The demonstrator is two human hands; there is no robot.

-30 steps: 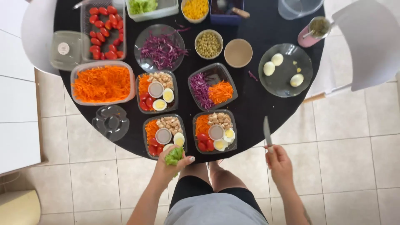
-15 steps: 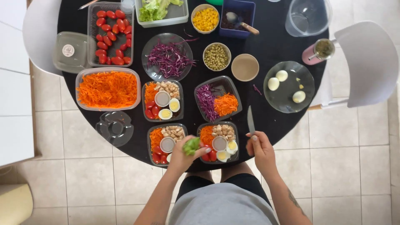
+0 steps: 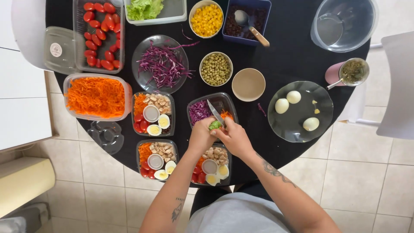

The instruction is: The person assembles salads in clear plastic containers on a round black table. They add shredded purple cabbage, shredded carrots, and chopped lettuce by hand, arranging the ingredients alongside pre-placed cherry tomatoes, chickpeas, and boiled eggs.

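Note:
My left hand (image 3: pixel 200 136) grips a small green piece of vegetable (image 3: pixel 214 125) over a black meal tray (image 3: pixel 224 100) that holds purple cabbage and grated carrot. My right hand (image 3: pixel 235 137) holds a knife (image 3: pixel 214 112), whose blade points up and left and rests against the green piece. Just below my hands a filled tray (image 3: pixel 211 166) holds chicken, tomatoes, egg halves and a small sauce cup. Two more filled trays, one (image 3: pixel 153 113) above the other (image 3: pixel 157 159), lie to the left.
On the round black table (image 3: pixel 284 56) stand a tub of grated carrot (image 3: pixel 95 96), a tomato tray (image 3: pixel 99 34), a plate of purple cabbage (image 3: pixel 161 64), lettuce (image 3: pixel 144 8), corn (image 3: pixel 208 18), peas (image 3: pixel 215 68), beans with a spoon (image 3: pixel 248 19), a glass plate with three boiled eggs (image 3: pixel 297 112) and an empty clear bowl (image 3: pixel 343 23).
Both hands moved up from the table's near edge to above the cabbage and carrot tray. The knife went from upright beside the trays to resting on the green piece.

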